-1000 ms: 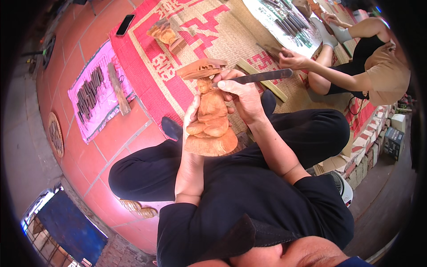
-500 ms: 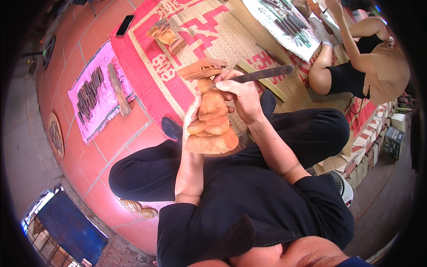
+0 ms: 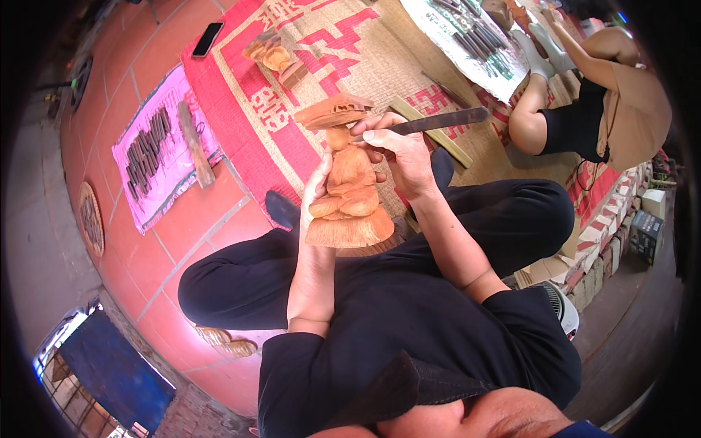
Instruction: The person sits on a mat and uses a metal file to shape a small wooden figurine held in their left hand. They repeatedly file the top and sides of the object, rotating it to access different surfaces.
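A carved wooden figure [image 3: 353,169] with a wide flat top and a broad base is held upright above my lap. My left hand [image 3: 316,181] is closed around its left side, with part of the fingers hidden behind the wood. In my right hand [image 3: 403,155] I grip a dark, long-handled carving chisel [image 3: 442,120]. The handle points off to the right, and the tip end meets the figure near its neck, just under the flat top. The right fingers rest close against the wood.
Ahead, another carved wooden piece [image 3: 276,58] and a phone [image 3: 207,39] lie on a red and straw mat [image 3: 252,139]. Several tools lie on a pink cloth [image 3: 164,186] beside a wooden mallet [image 3: 194,146]. A person [image 3: 577,117] sits at the right near a tool-covered white cloth [image 3: 431,36].
The figure has tilted slightly and shifted a little, its base rising. The chisel has moved slightly to the right with my right hand. The person at the right has lowered an arm.
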Motion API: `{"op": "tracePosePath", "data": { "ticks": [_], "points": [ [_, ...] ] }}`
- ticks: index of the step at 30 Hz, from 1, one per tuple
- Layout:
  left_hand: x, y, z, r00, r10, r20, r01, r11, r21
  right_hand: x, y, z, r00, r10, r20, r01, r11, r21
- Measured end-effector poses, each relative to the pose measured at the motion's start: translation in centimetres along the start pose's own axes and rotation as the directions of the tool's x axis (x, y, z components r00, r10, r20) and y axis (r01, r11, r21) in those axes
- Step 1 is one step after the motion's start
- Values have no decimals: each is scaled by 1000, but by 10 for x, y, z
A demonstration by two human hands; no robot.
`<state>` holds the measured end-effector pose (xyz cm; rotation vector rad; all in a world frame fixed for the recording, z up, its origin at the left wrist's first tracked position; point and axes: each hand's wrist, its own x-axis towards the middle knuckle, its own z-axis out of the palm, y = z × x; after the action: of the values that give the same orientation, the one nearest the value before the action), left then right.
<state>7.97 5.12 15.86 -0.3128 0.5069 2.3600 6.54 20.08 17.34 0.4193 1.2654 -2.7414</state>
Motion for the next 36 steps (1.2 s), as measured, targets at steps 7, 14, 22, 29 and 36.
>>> {"op": "tracePosePath", "data": {
  "ticks": [7,14,22,29,36],
  "points": [
    [-6,6,10,996,-5,-85,9,999,50,3,1,-3,998,23,65,-11,985,-172],
    [-7,7,8,999,25,-27,-22,993,119,4,-2,-8,992,-4,124,19,993,-115],
    [-7,5,13,997,8,-73,-2,997,74,3,0,-7,995,18,94,0,982,-189],
    [-7,8,3,1000,-1,-17,1,1000,25,3,0,-5,989,-65,135,84,987,-135],
    [-2,4,5,998,-1,-57,6,996,85,4,2,-10,998,10,59,0,986,-166]
  ]
}}
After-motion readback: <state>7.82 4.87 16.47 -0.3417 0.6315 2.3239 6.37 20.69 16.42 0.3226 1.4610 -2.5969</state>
